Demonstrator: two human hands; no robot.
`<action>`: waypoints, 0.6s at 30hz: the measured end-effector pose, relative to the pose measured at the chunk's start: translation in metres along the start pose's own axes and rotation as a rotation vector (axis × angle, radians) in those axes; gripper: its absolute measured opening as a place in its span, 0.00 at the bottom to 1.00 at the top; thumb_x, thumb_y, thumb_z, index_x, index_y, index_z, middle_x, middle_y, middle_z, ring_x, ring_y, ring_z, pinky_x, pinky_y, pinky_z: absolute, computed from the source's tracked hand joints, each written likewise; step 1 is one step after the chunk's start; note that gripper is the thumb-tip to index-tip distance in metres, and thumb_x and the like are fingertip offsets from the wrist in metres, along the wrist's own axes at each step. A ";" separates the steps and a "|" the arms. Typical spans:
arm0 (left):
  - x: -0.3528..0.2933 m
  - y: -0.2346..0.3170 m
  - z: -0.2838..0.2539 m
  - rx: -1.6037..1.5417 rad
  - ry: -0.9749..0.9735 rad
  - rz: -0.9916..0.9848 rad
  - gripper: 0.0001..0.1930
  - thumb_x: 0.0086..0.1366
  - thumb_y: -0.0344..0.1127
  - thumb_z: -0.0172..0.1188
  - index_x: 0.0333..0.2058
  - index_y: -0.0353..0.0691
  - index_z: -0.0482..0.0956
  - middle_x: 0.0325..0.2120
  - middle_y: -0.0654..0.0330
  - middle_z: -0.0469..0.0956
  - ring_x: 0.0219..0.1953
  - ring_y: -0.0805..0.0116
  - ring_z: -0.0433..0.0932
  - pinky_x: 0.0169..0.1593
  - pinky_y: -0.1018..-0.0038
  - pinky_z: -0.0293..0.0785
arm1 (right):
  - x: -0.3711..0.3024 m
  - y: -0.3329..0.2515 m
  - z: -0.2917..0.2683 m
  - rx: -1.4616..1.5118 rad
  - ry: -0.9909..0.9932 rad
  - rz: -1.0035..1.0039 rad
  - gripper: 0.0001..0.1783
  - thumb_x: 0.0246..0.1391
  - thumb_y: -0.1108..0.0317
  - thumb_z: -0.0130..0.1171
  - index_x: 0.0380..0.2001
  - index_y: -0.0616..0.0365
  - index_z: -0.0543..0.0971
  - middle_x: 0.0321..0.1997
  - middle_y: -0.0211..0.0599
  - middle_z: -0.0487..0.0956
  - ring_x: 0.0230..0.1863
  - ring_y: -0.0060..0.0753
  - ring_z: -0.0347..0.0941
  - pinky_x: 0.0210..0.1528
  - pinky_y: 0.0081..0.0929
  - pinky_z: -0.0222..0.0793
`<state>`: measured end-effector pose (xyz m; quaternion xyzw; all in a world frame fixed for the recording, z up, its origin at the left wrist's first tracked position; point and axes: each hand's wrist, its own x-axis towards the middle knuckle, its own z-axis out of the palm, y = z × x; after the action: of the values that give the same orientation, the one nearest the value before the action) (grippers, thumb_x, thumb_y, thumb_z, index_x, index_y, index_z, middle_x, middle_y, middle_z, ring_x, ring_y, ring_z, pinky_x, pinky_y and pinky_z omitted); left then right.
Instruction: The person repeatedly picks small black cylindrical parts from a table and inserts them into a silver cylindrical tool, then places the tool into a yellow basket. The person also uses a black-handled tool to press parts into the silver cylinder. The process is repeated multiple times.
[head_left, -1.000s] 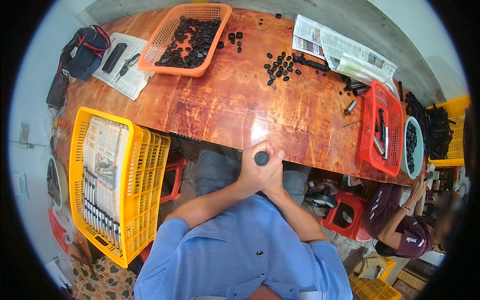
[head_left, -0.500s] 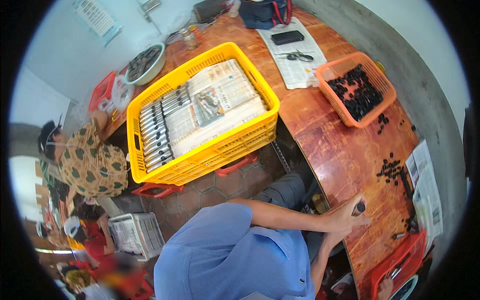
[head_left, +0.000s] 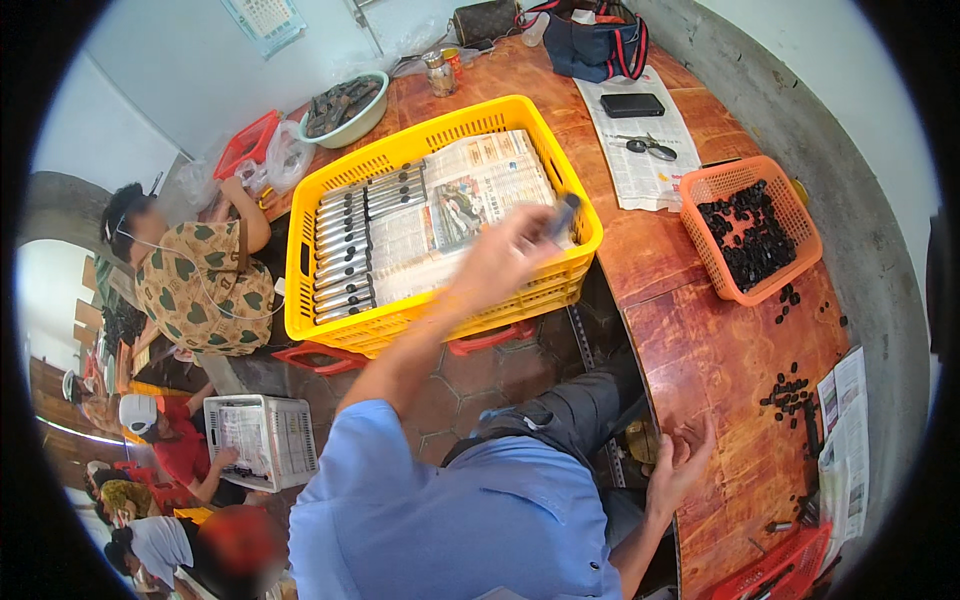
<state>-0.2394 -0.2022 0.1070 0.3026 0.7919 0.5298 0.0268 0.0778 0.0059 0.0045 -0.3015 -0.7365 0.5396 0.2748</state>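
Note:
My left hand (head_left: 497,262) is over the right end of the yellow crate (head_left: 440,312), closed on a dark-ended tube (head_left: 565,214) that is smeared by motion. Inside the crate lies newspaper (head_left: 500,165). Along its left part runs a row of silver tubes (head_left: 343,268) with black pieces on them. My right hand (head_left: 680,465) is at the near edge of the wooden table (head_left: 690,345), fingers half curled and apart, with nothing visible in them.
An orange basket (head_left: 808,255) of small black parts stands at the right, with loose black parts (head_left: 790,393) below it. Newspaper (head_left: 622,180) carries a phone (head_left: 632,105) and keys (head_left: 650,148). A red basket (head_left: 780,570) is lower right. Other people sit at left.
My left hand has left my right hand and moved up and left to the crate, carrying the dark-ended tube. My right hand has opened near the table edge. The view has shifted slightly.

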 end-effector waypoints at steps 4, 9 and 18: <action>0.023 -0.103 -0.098 0.773 0.184 0.136 0.17 0.59 0.32 0.65 0.48 0.39 0.78 0.33 0.53 0.77 0.40 0.54 0.80 0.42 0.64 0.77 | 0.001 0.014 -0.009 0.009 0.124 0.053 0.31 0.58 0.84 0.53 0.65 0.60 0.64 0.48 0.40 0.73 0.43 0.27 0.71 0.47 0.24 0.72; 0.015 -0.210 -0.161 1.034 0.186 -0.095 0.16 0.55 0.31 0.65 0.45 0.45 0.80 0.41 0.56 0.78 0.41 0.49 0.79 0.43 0.59 0.77 | -0.003 0.031 -0.015 0.007 0.123 0.023 0.29 0.57 0.84 0.54 0.63 0.64 0.65 0.46 0.42 0.75 0.41 0.28 0.72 0.45 0.25 0.73; -0.003 -0.241 -0.162 1.126 0.195 -0.171 0.08 0.61 0.30 0.57 0.39 0.43 0.80 0.42 0.53 0.79 0.43 0.49 0.80 0.44 0.56 0.77 | -0.010 0.040 -0.017 -0.031 0.170 0.022 0.23 0.58 0.80 0.56 0.57 0.66 0.69 0.45 0.42 0.77 0.43 0.30 0.74 0.46 0.27 0.73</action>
<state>-0.4041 -0.3984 -0.0288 0.1549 0.9723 0.0481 -0.1686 0.1027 0.0180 -0.0300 -0.3586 -0.7154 0.5035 0.3258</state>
